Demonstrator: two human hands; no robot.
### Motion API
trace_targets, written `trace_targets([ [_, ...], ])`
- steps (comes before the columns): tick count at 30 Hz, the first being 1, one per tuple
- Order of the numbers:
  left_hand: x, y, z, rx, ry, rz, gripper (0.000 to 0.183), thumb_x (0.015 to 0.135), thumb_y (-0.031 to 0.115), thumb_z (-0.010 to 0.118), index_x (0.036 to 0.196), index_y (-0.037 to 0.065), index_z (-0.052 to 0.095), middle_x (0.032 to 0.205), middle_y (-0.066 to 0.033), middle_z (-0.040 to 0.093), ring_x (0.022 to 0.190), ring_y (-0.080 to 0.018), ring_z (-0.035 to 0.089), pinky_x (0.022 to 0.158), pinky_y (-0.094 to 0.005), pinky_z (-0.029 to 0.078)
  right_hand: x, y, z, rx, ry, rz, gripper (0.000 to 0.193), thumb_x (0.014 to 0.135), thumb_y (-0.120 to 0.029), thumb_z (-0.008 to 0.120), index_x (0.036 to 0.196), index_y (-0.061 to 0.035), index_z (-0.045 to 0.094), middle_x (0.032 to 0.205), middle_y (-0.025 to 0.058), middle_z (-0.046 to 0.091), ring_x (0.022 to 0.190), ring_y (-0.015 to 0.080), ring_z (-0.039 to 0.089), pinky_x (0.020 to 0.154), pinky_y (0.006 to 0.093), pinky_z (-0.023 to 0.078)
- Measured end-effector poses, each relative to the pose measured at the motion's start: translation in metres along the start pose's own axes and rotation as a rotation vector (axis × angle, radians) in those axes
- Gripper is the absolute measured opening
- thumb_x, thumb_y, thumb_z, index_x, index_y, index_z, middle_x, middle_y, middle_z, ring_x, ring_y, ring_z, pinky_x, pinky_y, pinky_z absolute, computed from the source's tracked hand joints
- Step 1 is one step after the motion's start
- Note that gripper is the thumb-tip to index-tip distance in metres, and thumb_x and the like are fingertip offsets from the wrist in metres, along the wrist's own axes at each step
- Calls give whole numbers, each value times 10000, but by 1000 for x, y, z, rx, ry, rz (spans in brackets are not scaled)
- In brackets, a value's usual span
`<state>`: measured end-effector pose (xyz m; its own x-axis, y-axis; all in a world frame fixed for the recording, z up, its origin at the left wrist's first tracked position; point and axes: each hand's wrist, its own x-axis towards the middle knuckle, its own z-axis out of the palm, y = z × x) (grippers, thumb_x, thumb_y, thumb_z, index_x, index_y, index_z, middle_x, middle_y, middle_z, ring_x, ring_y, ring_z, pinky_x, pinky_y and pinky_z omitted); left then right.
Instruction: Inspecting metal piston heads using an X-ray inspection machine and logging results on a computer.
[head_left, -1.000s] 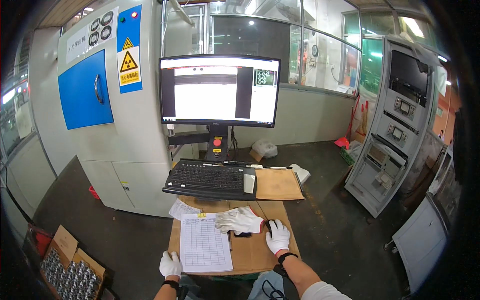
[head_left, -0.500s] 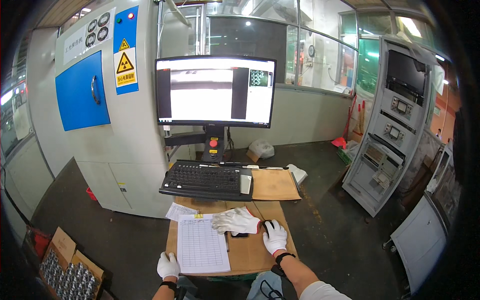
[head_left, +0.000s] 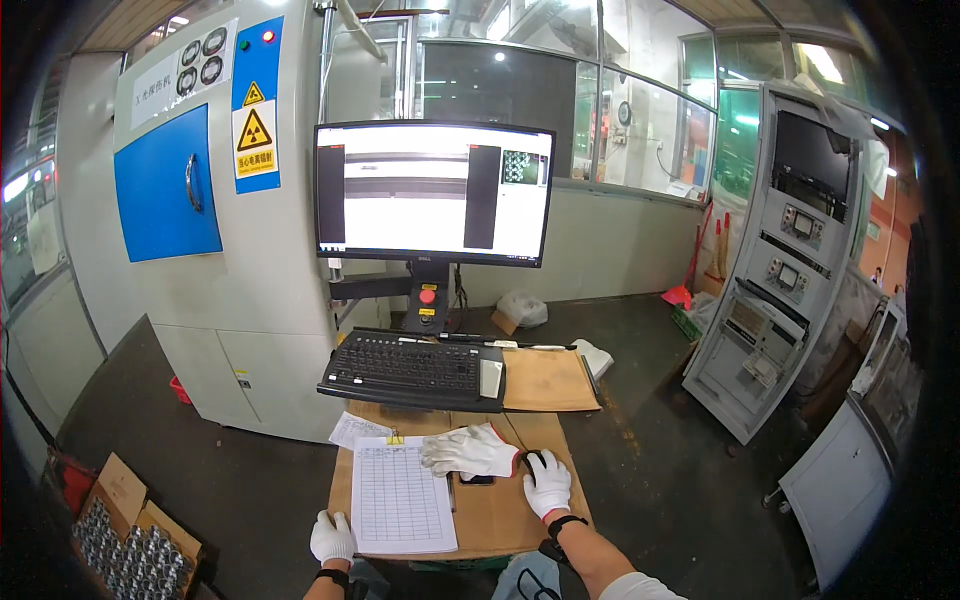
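Note:
My right hand [head_left: 547,489], in a white knit glove, is closed over a black computer mouse [head_left: 533,460] on a cardboard-covered table [head_left: 500,525]. By the table's left edge is my left hand [head_left: 332,538], gloved too, its thumb apart from the fingers and nothing visible in it. Between my hands lie printed form sheets [head_left: 403,500] under a yellow clip [head_left: 396,440]. A pair of white gloves [head_left: 470,451] lies left of the mouse, partly over a dark phone-like object [head_left: 478,480]. Ahead, a monitor [head_left: 434,195] displays a grey image with horizontal bands.
A black keyboard [head_left: 405,365] sits on a tray beyond the table, beside a brown board [head_left: 548,380]. Below the monitor is a red button [head_left: 427,297]. A large grey cabinet [head_left: 270,280] with a blue door [head_left: 165,190] stands left. An open box of metal parts [head_left: 135,555] is lower left; an instrument rack [head_left: 730,370] stands right.
The picture on the monitor has changed: dark horizontal bands now cross its middle. The whole view has shifted slightly. My right hand stays on the mouse and my left stays by the table edge.

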<state>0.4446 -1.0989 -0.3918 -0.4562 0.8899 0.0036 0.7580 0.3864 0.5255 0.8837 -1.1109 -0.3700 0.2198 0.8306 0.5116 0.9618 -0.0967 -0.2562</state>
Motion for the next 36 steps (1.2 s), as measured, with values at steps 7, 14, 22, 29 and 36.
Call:
trace_targets([
  [7,4,-8,9,2,20,10,418,1010,418,537,1182,50,637,1023,-226,728,948,-411,710,825,-511,552,-2,3,5,-29,23,-23,480,837,-258,720,1305,-197,629,1375,130,558,1067,377,612,913,522,506],
  [14,2,-3,2,-13,3,23,408,1010,415,543,1157,47,638,1000,-224,726,933,-415,708,813,-514,550,-1,2,4,-40,26,-23,474,835,-251,719,1298,-203,630,1374,129,559,1067,383,608,907,524,503],
  [22,1,-3,3,0,7,14,411,1009,416,544,1153,44,644,990,-229,726,919,-418,710,805,-518,551,0,1,2,-4,-12,3,477,835,-242,722,1302,-187,639,1381,160,580,1113,403,608,954,531,491],
  [29,4,-7,7,-2,8,23,427,1011,416,537,1185,41,642,1013,-235,730,937,-422,710,821,-520,551,-2,3,7,-29,26,-22,465,838,-253,711,1294,-208,635,1384,129,559,1086,390,598,924,530,496],
  [36,1,-3,2,13,6,25,438,1012,416,536,1200,33,632,1020,-235,728,946,-422,708,828,-519,551,-1,2,5,-30,19,-16,476,836,-260,714,1301,-197,633,1376,129,563,1090,387,600,931,526,496],
])
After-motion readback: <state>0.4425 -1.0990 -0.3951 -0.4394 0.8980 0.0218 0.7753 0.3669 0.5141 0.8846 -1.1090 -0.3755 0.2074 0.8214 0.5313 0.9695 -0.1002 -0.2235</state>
